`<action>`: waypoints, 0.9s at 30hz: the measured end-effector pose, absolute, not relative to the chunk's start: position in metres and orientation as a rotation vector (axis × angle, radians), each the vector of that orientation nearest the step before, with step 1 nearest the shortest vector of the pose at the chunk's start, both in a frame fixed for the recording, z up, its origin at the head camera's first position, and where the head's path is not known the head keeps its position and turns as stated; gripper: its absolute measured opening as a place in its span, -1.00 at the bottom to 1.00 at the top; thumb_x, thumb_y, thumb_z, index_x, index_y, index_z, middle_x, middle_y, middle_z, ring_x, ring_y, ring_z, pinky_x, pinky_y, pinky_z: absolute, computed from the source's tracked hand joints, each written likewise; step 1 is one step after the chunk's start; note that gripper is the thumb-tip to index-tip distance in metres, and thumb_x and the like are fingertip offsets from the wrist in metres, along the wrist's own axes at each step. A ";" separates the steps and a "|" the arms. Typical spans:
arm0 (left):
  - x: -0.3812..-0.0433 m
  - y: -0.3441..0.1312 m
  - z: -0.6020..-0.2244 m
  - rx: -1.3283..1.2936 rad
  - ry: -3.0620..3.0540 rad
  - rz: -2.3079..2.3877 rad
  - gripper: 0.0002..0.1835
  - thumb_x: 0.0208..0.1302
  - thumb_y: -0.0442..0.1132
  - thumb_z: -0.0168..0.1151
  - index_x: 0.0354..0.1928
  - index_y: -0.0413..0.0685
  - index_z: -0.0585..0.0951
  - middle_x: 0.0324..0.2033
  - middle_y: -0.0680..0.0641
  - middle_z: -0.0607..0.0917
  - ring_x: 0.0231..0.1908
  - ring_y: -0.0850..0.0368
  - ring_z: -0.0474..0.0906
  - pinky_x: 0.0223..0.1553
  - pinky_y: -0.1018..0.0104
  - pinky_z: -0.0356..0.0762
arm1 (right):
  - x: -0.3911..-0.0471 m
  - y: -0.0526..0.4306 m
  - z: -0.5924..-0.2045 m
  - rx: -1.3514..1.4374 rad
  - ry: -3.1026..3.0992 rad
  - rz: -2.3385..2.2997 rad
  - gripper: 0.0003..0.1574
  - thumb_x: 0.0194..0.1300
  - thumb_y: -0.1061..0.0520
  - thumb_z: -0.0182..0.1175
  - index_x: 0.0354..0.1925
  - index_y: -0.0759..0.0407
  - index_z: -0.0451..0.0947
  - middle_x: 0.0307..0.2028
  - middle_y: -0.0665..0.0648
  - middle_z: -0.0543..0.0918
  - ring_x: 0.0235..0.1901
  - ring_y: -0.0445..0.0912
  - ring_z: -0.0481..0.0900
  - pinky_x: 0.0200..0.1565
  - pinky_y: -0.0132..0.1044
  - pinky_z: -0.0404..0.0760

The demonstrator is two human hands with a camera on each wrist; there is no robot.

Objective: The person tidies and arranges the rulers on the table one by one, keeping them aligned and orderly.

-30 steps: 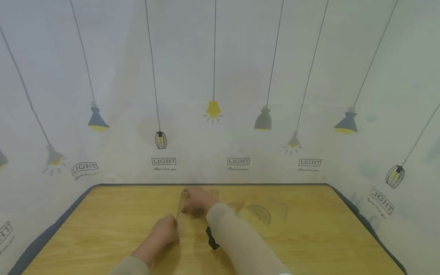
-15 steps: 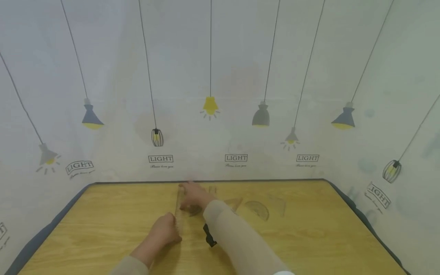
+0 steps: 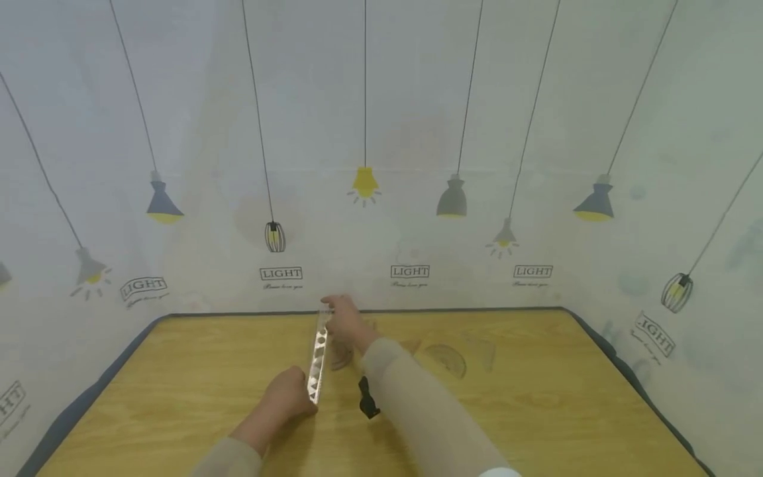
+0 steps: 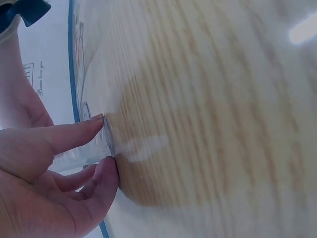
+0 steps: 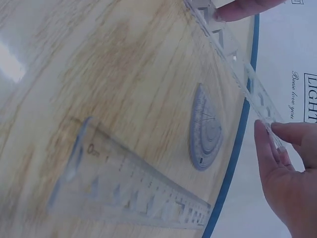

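A clear plastic ruler [image 3: 318, 361] with cut-out shapes is held between both hands, one end in each. My left hand [image 3: 287, 395] pinches its near end; the left wrist view shows the thumb and fingers around that edge [image 4: 108, 136]. At the far end, my right hand [image 3: 346, 322] pinches the ruler [image 5: 247, 82] between thumb and fingers. The ruler slants above the tabletop in the right wrist view. A clear protractor [image 5: 205, 131] lies close by on the table, partly hidden by the right hand in the head view.
A second clear ruler [image 5: 133, 186] lies on the wood-grain table [image 3: 191, 391]. To the right of my right sleeve lie another protractor [image 3: 446, 360] and a set square [image 3: 481, 350]. A black strap [image 3: 367, 397] hangs at the right wrist. A lamp-patterned wall covering [image 3: 411, 232] surrounds the table.
The ruler's far end has risen with the right hand, and its cut-outs now catch the light. The left hand keeps its grip near the same place.
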State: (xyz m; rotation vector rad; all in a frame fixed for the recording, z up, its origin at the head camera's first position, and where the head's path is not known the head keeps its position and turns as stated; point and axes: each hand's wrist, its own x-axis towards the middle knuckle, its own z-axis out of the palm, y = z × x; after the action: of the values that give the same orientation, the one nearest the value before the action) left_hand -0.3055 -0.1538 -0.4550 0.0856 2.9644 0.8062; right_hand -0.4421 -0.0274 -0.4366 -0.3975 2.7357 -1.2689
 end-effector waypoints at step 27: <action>-0.261 -0.166 -0.445 0.080 2.808 1.180 -0.59 -0.10 -0.50 0.48 -0.16 -0.40 0.55 -0.47 -0.08 0.62 -0.46 0.09 0.57 -0.35 0.19 0.60 | -0.394 -0.013 -0.399 -0.462 2.608 -1.283 -0.29 0.11 0.36 0.34 0.24 0.10 0.48 0.20 0.15 0.50 0.08 0.03 0.53 0.04 -0.14 0.57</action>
State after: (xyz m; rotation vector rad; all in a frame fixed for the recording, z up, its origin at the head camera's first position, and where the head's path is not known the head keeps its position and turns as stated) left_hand -0.2606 -0.1657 -0.4449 0.0801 2.8079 1.1804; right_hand -0.3942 -0.0129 -0.3991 -0.4623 2.6083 -1.2827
